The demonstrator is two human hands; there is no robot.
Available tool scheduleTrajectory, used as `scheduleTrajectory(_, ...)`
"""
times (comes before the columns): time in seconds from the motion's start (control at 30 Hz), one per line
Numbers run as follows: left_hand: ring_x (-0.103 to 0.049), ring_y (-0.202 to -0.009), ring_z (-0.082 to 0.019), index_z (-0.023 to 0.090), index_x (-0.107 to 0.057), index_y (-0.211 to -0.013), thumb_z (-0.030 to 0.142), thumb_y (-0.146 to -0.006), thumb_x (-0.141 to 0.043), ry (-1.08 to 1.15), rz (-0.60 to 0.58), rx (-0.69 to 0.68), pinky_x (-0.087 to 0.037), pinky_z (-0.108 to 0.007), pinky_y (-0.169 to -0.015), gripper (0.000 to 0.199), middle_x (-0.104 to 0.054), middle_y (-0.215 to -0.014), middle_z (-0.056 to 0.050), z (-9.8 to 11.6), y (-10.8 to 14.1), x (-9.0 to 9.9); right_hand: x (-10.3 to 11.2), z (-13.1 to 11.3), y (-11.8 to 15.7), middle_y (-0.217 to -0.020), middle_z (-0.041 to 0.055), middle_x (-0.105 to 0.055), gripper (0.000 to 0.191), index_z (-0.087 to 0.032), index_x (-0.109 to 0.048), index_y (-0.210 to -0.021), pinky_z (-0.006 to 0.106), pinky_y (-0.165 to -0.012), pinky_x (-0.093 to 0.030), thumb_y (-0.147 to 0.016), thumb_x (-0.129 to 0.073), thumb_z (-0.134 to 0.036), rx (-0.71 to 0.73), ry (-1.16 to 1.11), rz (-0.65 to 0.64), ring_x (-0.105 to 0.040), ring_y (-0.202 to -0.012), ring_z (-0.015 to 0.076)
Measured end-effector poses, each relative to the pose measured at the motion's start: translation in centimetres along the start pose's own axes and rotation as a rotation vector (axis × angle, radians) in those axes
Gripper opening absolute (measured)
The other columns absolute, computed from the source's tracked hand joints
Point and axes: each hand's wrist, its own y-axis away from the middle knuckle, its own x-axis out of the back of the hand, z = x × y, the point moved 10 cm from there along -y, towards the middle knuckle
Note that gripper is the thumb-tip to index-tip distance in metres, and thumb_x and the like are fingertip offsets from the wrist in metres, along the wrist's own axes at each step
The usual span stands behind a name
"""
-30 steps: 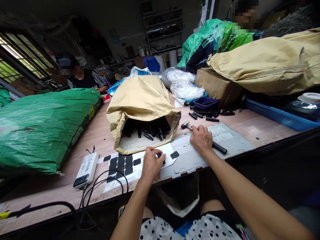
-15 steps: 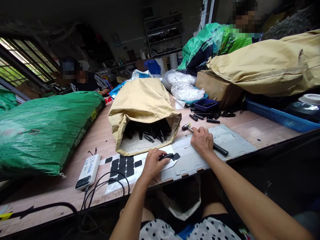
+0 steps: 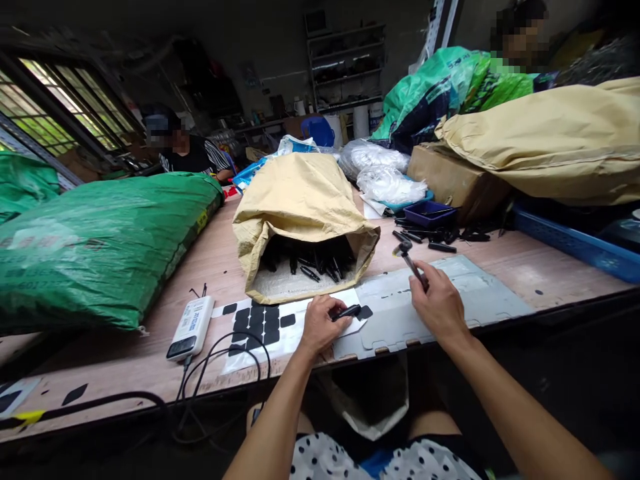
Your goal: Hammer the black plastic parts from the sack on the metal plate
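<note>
My left hand [image 3: 324, 325] is closed on a short black tube-like part [image 3: 349, 311], pinched low over the white sticker sheet. A loose black square patch [image 3: 367, 313] lies just right of that part. In my right hand [image 3: 438, 300] is a hammer [image 3: 413, 265], gripped by its handle and raised above the grey board [image 3: 475, 293], head pointing away from me. Black rounded squares [image 3: 263, 325] cover the sheet [image 3: 300, 333] left of my left hand. Beyond it, an open tan sack [image 3: 305, 193] holds many more black parts [image 3: 320, 261].
A white power bank [image 3: 191, 327] with black cables lies to the left, near a big green sack [image 3: 100, 247]. Loose black parts [image 3: 443, 247] and a purple tray [image 3: 430, 215] are at back right, beside a blue basket [image 3: 575, 240]. Two people sit beyond the table.
My right hand has taken the hammer up off the grey board, turning its head away from me. My left hand stays on the black part. The whole view has shifted slightly.
</note>
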Motion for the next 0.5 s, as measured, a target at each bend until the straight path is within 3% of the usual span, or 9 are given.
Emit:
scheduleTrajectory(0.1, -0.058, -0.085, -0.020, 0.023, -0.075, -0.085, 0.017, -0.069, -0.078, 0.008, -0.002, -0.008, -0.042, -0.034, -0.082, 0.017, -0.069, -0.081, 0.001, 0.1, 0.1, 0.0, -0.5, -2.8, 4.6, -0.117, 0.0076, -0.069, 0.038, -0.025, -0.064, -0.130, 0.035, -0.090, -0.052, -0.097, -0.047, -0.034, 0.157, -0.219, -0.142, -0.064, -0.102, 0.0217)
scheduleTrajectory(0.2, -0.058, -0.088, -0.021, 0.023, -0.076, -0.087, 0.015, -0.068, -0.075, -0.017, 0.005, -0.025, -0.042, -0.035, -0.085, 0.021, -0.069, -0.083, 0.000, 0.3, 0.2, 0.1, -1.8, -4.7, 8.2, -0.115, 0.0058, -0.070, 0.041, -0.028, -0.062, -0.135, 0.034, -0.092, -0.053, -0.097, -0.046, -0.027, 0.226, -0.196, -0.262, -0.066, -0.102, 0.0200)
scheduleTrajectory(0.5, -0.058, -0.087, -0.020, 0.021, -0.077, -0.083, 0.010, -0.064, -0.070, 0.073, 0.022, 0.019, -0.045, -0.033, -0.082, 0.023, -0.064, -0.082, -0.001, -0.5, 0.3, 0.3, -2.2, -7.9, 9.8, -0.097, 0.0033, -0.066, 0.044, -0.031, -0.061, -0.139, 0.026, -0.074, -0.051, -0.101, -0.041, -0.021, 0.332, -0.049, -0.241, -0.065, -0.086, 0.0164)
